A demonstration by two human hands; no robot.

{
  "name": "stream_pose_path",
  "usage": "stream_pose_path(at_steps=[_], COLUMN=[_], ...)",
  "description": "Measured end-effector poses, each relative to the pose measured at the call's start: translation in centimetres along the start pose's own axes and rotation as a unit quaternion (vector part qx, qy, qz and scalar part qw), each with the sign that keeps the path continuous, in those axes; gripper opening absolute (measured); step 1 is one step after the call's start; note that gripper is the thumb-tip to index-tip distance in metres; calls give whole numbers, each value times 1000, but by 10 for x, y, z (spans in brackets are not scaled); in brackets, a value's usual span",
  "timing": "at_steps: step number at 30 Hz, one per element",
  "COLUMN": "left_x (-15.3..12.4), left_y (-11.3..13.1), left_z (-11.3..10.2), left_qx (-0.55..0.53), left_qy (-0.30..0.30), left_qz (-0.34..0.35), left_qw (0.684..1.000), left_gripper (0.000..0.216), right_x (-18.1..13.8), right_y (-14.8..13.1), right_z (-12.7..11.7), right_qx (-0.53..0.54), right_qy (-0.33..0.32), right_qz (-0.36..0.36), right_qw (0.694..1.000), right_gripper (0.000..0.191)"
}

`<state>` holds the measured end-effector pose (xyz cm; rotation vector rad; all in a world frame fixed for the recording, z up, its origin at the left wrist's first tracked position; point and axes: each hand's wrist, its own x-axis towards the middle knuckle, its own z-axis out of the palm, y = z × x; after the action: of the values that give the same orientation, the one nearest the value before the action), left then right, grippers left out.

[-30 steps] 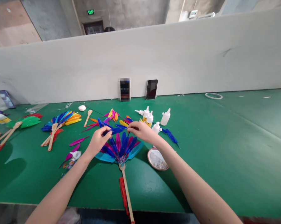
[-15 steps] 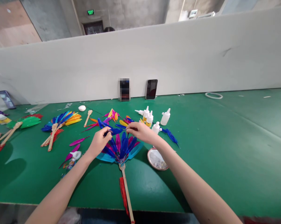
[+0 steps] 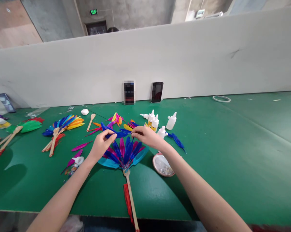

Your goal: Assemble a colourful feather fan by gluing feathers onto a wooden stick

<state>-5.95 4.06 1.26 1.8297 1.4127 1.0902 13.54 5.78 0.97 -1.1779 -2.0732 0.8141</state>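
Note:
Over the feather fan [image 3: 128, 151], my left hand [image 3: 102, 144] pinches a blue feather [image 3: 122, 134] between thumb and fingers. My right hand [image 3: 146, 137] is closed at that feather's thin quill end, to the right; its fingertips partly hide the quill. Below both hands the fan lies on the table, with blue and magenta feathers in the middle and turquoise ones at the sides. Its wooden handle [image 3: 131, 196] points toward me, and a red tassel [image 3: 127, 199] lies along it.
White glue bottles [image 3: 171, 121] stand behind my right hand. A round dish [image 3: 163, 165] sits beside my right forearm. Loose magenta feathers [image 3: 79, 147] and a small white funnel [image 3: 78, 160] lie left. Other feather fans [image 3: 65, 124] are further left. Phones [image 3: 157, 92] lean on the partition.
My left hand has shifted slightly left along the blue feather, its fingers straighter than before. My right hand has barely moved. The fan lies in the same place.

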Motion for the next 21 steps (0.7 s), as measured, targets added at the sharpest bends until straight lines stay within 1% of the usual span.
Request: stream_pose_path(at_steps=[5,9,16,21], left_x=[0,0,-3,-3], left_y=[-6,-9,-1,-1], left_z=[2,3,5,6], left_qx=[23,32,75,73], left_qy=[-22,-30,-20,-25], left_qz=[-12,-5,3,-7], left_qw=[999,999,997,997], left_gripper=[20,20,18,17], right_x=[0,0,0,0], right_y=[-1,0,-1,-4], right_z=[0,-1,0,0], right_qx=[-2,-4,3,2], right_qy=[1,0,-12,-16], right_qz=[2,-2,7,11], right_qw=[1000,1000,1000,1000], right_gripper=[17,18,18,18])
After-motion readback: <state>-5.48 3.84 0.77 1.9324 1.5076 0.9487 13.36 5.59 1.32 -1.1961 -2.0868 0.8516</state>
